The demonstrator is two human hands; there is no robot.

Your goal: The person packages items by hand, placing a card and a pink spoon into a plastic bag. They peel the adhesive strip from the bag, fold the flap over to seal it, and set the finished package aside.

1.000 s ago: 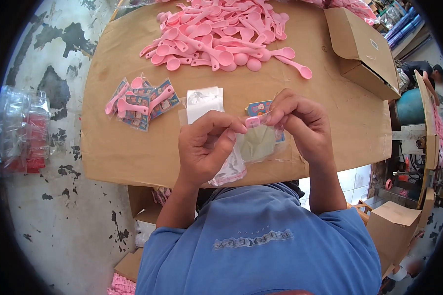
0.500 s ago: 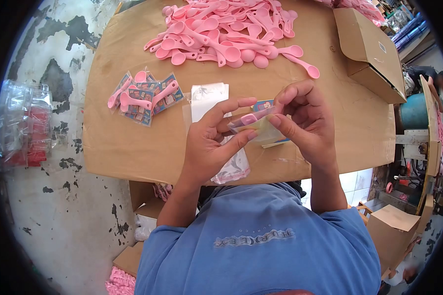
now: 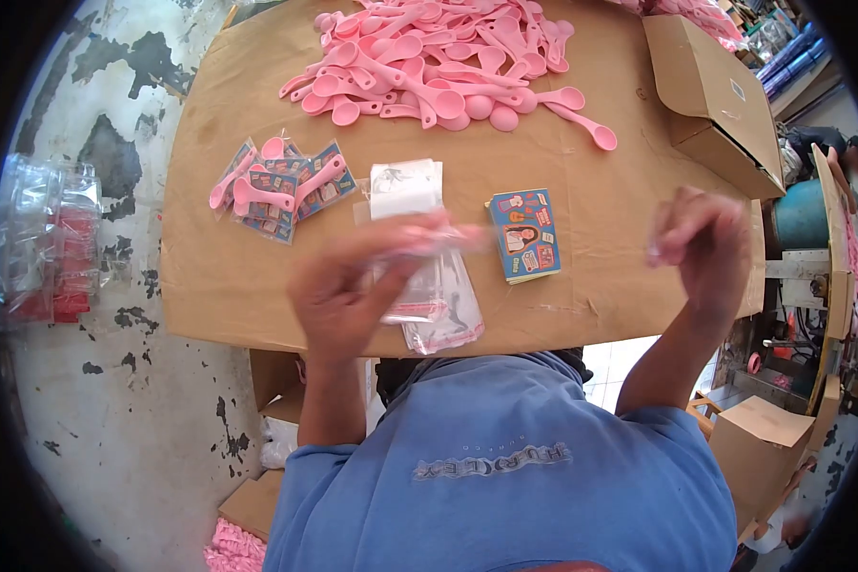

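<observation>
Between the thumb and fingers of my left hand [image 3: 338, 286], blurred by motion, is a clear bag with a pink spoon [image 3: 439, 235], held over the table. My right hand [image 3: 705, 243] is apart from it, raised at the right, its fingers curled together and smeared; anything in them is too blurred to make out. A stack of blue printed cards [image 3: 526, 235] lies between my hands. Beneath and beside my left hand lie clear plastic bags [image 3: 453, 315], with a white-topped part [image 3: 405, 189] at their far end. To the left are several finished-looking packets [image 3: 281, 191] with pink spoons and blue cards.
A large heap of pink spoons [image 3: 439, 71] covers the far middle of the brown-covered table [image 3: 219, 296]. An open cardboard box [image 3: 715, 105] stands at the far right. Plastic-wrapped bundles [image 3: 52, 238] sit on the left. Another cardboard box [image 3: 758, 448] is low at the right.
My hands have separated: the right one moved away to the right, the left one moved left with the bagged spoon. The blue card stack, partly covered before, is now in full view.
</observation>
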